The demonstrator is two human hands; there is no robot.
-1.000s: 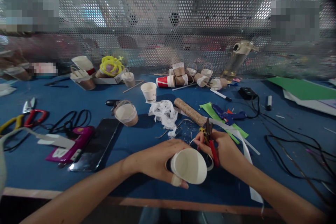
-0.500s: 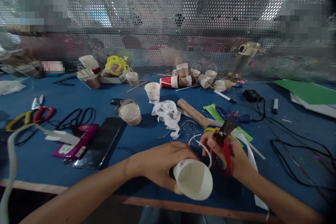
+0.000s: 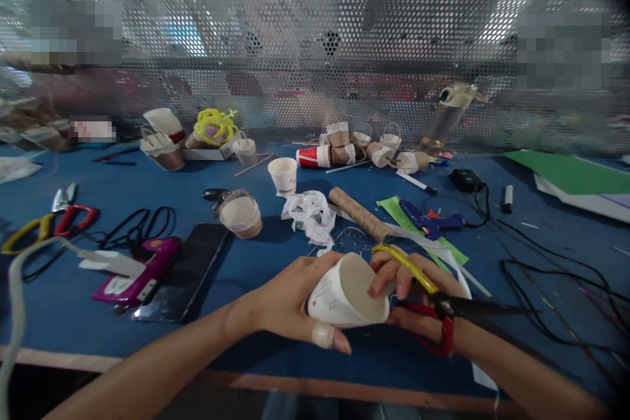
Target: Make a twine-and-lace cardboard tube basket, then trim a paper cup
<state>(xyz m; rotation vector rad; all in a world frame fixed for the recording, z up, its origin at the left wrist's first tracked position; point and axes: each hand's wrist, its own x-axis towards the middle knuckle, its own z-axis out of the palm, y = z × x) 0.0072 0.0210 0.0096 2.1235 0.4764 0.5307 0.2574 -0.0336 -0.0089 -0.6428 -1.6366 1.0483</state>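
Note:
My left hand (image 3: 290, 298) is wrapped round a white paper cup (image 3: 329, 294), tilted with its mouth toward my right; a bandage covers the thumb. In my right hand (image 3: 430, 269) are scissors (image 3: 444, 307) with one yellow and one red handle, their blades pointing away to the right. Fingers of that same hand touch the cup's rim, with the tips at its mouth. Beyond the hands lie crumpled white lace ribbon (image 3: 312, 216) and a roll of brown twine (image 3: 359, 213).
A small bucket-like cup (image 3: 241, 215), a phone (image 3: 184, 272) and a purple device (image 3: 138, 275) lie to the left. Ahead stands another paper cup (image 3: 282, 177). A blue glue gun (image 3: 433, 220) and black cables (image 3: 526, 302) are on the right. A perforated metal screen (image 3: 315, 26) rises behind.
The scissors have swung round so their blades point right instead of upward. My right fingers have come onto the cup's rim, and the cup has tipped and shifted up and left.

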